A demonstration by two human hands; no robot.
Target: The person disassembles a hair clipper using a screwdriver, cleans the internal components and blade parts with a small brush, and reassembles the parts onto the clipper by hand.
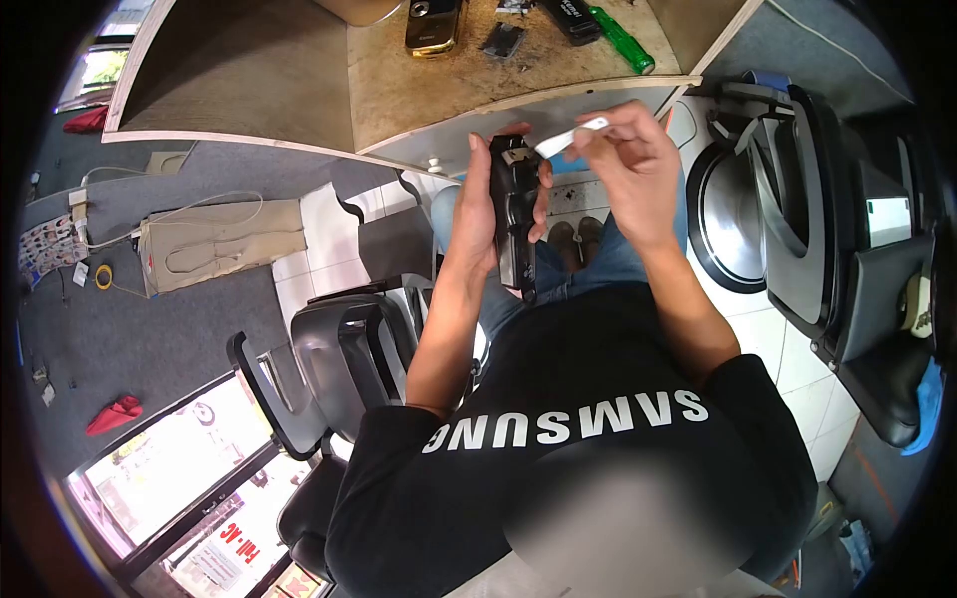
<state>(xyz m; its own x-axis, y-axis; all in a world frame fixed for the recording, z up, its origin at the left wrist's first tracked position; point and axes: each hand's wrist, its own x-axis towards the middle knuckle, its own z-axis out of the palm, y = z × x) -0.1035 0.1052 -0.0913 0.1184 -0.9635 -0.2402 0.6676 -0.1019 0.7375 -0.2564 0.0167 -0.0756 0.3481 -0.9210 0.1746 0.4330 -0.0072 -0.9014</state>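
My left hand (474, 214) is wrapped around a black hair clipper (513, 214), held lengthwise over my lap with its head end pointing away from me. The thumb lies along its left side and fingertips show at the right. Between the thumb and fingers of my right hand (635, 164) is a small flat white strip (573, 137). The strip's lower left end reaches close to the clipper's head. Both hands are just in front of the wooden shelf's edge (538, 98).
On the shelf lie a gold and black clipper (435, 28), a dark square piece (503, 40), a black device (571, 20) and a green cylindrical object (623, 42). Black chairs stand at the left (349, 349) and right (812, 239), the right one beside a round chrome base (733, 219).
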